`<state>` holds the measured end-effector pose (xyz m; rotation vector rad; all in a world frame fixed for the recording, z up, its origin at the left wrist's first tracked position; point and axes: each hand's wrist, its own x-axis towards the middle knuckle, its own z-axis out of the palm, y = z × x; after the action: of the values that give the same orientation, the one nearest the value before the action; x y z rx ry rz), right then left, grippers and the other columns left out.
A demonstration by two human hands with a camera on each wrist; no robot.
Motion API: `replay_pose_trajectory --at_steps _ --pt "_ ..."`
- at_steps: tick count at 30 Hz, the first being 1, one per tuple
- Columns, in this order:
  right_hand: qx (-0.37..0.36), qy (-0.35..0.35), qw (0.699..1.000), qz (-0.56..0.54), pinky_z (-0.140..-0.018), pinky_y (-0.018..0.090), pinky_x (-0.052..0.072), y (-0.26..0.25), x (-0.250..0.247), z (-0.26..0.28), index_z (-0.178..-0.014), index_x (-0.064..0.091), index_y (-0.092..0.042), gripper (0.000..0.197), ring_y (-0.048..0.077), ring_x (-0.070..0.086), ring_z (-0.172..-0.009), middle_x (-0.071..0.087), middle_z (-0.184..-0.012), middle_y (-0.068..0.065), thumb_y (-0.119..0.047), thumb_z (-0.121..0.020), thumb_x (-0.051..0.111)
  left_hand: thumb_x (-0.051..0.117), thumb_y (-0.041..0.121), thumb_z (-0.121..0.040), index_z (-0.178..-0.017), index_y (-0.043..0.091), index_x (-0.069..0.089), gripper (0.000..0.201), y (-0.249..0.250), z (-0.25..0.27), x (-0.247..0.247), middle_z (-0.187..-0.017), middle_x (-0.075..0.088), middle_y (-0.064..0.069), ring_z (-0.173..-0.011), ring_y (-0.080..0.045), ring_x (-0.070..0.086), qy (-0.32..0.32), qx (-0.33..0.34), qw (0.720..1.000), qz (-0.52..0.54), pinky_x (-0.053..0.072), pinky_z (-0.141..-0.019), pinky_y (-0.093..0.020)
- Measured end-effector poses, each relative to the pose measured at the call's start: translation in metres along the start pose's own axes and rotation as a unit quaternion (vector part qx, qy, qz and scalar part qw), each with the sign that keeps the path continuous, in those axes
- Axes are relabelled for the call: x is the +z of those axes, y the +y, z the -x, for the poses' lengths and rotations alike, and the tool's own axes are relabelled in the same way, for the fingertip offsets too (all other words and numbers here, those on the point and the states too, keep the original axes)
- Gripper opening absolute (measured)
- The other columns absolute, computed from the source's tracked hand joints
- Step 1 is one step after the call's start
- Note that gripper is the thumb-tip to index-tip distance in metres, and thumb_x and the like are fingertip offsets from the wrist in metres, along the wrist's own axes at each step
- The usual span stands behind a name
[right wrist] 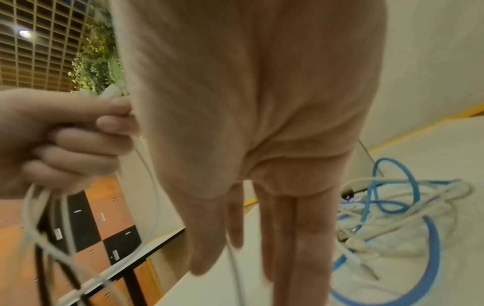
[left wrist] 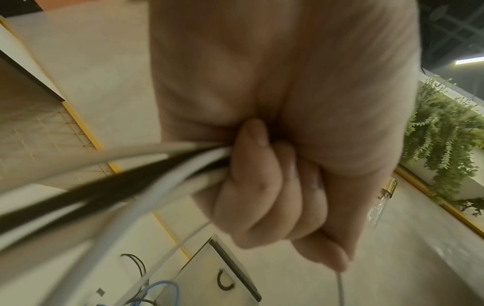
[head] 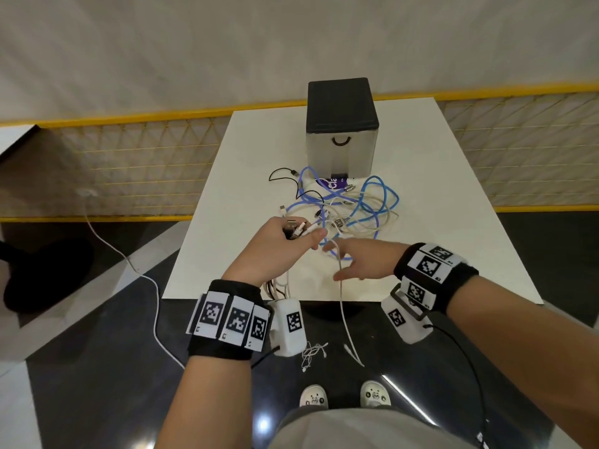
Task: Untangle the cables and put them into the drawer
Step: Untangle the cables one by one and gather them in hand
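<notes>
A tangle of blue, white and black cables (head: 356, 205) (right wrist: 393, 207) lies on the white table (head: 437, 222), in front of a box with a black top and a shut drawer (head: 340, 150) (left wrist: 209, 275). My left hand (head: 278, 247) (left wrist: 275, 196) (right wrist: 65, 140) grips a bundle of white and black cable ends (head: 296, 229) (left wrist: 131, 182) above the table's near part. My right hand (head: 359, 260) (right wrist: 275, 207) is beside it with straight fingers. One white cable (head: 340, 306) (right wrist: 234, 269) runs past those fingers and hangs over the table's near edge.
A purple label (head: 334, 183) sticks out under the box. Another white cable (head: 155, 303) trails over the dark floor at the left. A yellow mesh fence (head: 129, 163) stands behind and beside the table. My shoes (head: 343, 396) are just short of the near edge.
</notes>
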<state>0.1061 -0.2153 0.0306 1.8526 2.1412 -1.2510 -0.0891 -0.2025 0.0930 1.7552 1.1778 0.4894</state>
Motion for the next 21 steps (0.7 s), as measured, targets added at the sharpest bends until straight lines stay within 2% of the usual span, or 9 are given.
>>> replay_pose_trajectory --at_steps 2,3,6,9,10,12,15,18,21 --pt "0.0 -0.073 0.997 -0.007 -0.081 0.03 0.053 -0.006 0.007 -0.002 -0.136 0.044 -0.014 0.045 0.022 0.064 -0.101 0.062 -0.118 0.009 -0.022 -0.094 0.055 0.065 0.034 -0.094 -0.091 0.015 0.07 0.02 0.0 -0.001 0.002 -0.042 0.043 0.017 -0.04 0.0 0.039 0.021 -0.001 1.0 0.023 0.029 -0.046 -0.015" --pt "0.003 -0.093 0.995 0.019 -0.086 0.031 0.052 -0.007 0.01 -0.002 -0.137 0.043 -0.014 0.046 0.021 0.063 -0.104 0.063 -0.118 0.008 -0.02 -0.093 0.056 0.067 0.033 -0.092 -0.102 0.019 0.07 0.018 0.0 -0.001 0.002 -0.045 0.046 0.019 -0.043 0.001 0.042 0.033 0.003 0.999 0.042 0.03 -0.046 -0.012" --pt "0.022 -0.096 0.99 0.102 -0.102 0.033 0.041 -0.006 0.005 0.001 -0.15 0.019 -0.018 0.081 0.022 0.049 -0.124 0.049 -0.139 0.006 -0.018 -0.085 0.068 0.071 0.027 -0.09 -0.117 0.029 0.065 0.028 -0.001 0.0 0.0 -0.048 0.049 0.021 -0.045 -0.001 0.04 0.067 0.039 0.993 0.088 0.031 -0.045 -0.009" --pt "0.004 -0.067 0.993 0.098 -0.11 0.033 0.034 -0.011 -0.015 0.008 -0.152 0.0 -0.024 0.103 0.021 0.036 -0.137 0.033 -0.153 0.003 -0.019 -0.079 0.073 0.071 0.026 -0.09 -0.101 0.023 0.068 0.012 0.002 0.0 -0.004 -0.047 0.04 0.014 -0.044 -0.006 0.029 0.094 0.073 0.987 0.111 0.028 -0.042 -0.014" --pt "-0.019 -0.058 0.996 0.068 -0.113 0.031 0.031 -0.015 -0.022 0.012 -0.152 0.0 -0.026 0.106 0.018 0.032 -0.14 0.031 -0.154 0.0 -0.024 -0.078 0.075 0.07 0.029 -0.09 -0.092 0.023 0.067 0.007 0.004 -0.001 -0.004 -0.049 0.037 0.013 -0.045 -0.009 0.028 0.095 0.076 0.984 0.128 0.027 -0.042 -0.018" --pt "-0.09 -0.044 0.995 -0.03 -0.113 0.023 0.025 -0.03 -0.032 0.021 -0.151 0.01 -0.025 0.104 0.008 0.03 -0.14 0.035 -0.151 -0.008 -0.033 -0.074 0.079 0.066 0.036 -0.093 -0.076 0.026 0.061 0.02 0.009 -0.003 -0.002 -0.052 0.033 0.008 -0.045 -0.012 0.026 0.079 0.085 0.98 0.162 0.025 -0.044 -0.019" --pt "-0.193 -0.021 0.952 -0.236 -0.107 0.018 0.037 -0.055 -0.027 0.026 -0.133 0.041 -0.015 0.067 -0.001 0.05 -0.12 0.055 -0.127 -0.008 -0.011 -0.077 0.078 0.057 0.031 -0.099 -0.067 0.025 0.051 0.033 0.021 -0.008 0.006 -0.051 0.028 0.005 -0.044 -0.011 0.024 0.05 0.097 0.976 0.188 0.024 -0.043 -0.019" --pt "-0.245 0.033 0.916 -0.317 -0.093 0.034 0.049 -0.067 -0.012 0.023 -0.099 0.057 -0.013 0.014 0.01 0.062 -0.088 0.065 -0.093 0.008 -0.005 -0.089 0.061 0.053 0.026 -0.102 -0.069 0.019 0.044 0.034 0.034 -0.011 0.01 -0.053 0.025 0.003 -0.047 -0.013 0.021 0.053 0.106 0.97 0.213 0.019 -0.043 -0.023" --pt "-0.259 0.078 0.932 -0.24 -0.071 0.02 0.046 -0.065 0.009 0.013 -0.086 0.049 -0.021 0.021 0.004 0.05 -0.064 0.051 -0.073 0.001 -0.017 -0.102 0.037 0.049 0.026 -0.103 -0.069 0.021 0.041 0.036 0.042 -0.014 0.001 -0.053 0.027 0.006 -0.046 -0.011 0.019 0.095 0.123 0.951 0.268 0.014 -0.043 -0.025"
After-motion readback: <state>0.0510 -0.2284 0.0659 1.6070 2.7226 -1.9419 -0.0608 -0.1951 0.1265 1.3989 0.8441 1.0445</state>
